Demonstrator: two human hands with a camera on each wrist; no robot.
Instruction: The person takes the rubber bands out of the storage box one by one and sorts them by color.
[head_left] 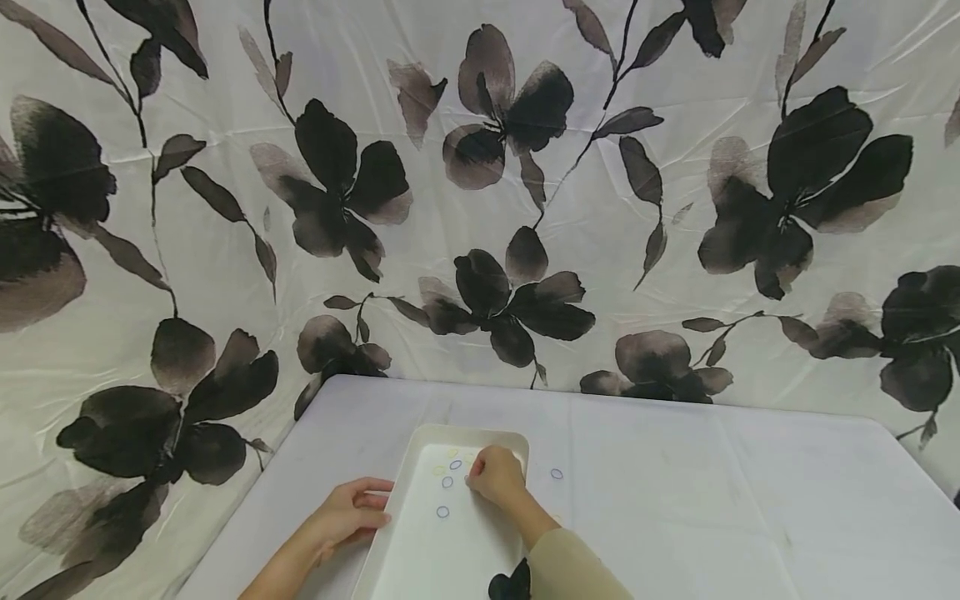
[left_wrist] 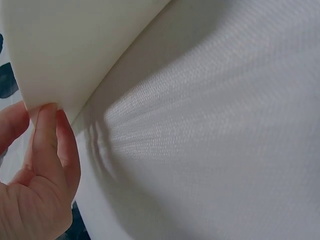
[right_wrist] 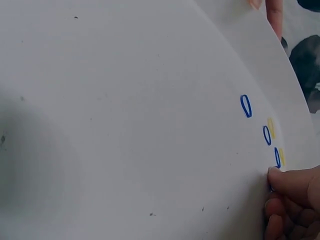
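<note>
A white tray (head_left: pixel 420 550) lies on the table, holding several thin blue and yellow rings. My left hand (head_left: pixel 345 517) holds the tray's left rim, with fingertips against its outer wall in the left wrist view. Inside the tray, my right hand (head_left: pixel 497 475) pinches at a small blue ring (right_wrist: pixel 271 189) with thumb and forefinger; the hand hides most of it. Left of that hand are blue rings (head_left: pixel 447 482), one of them nearer the tray's middle (head_left: pixel 442 512). Yellow rings (head_left: pixel 438 471) lie beside them, faint against the white.
Outside the tray, a blue ring (head_left: pixel 557 474) lies on the white tablecloth (head_left: pixel 675 500) to the right. A dark shape (head_left: pixel 510 581) shows by the right sleeve (head_left: pixel 573 567). Behind the table hangs a white cloth with dark flowers (head_left: pixel 495 308).
</note>
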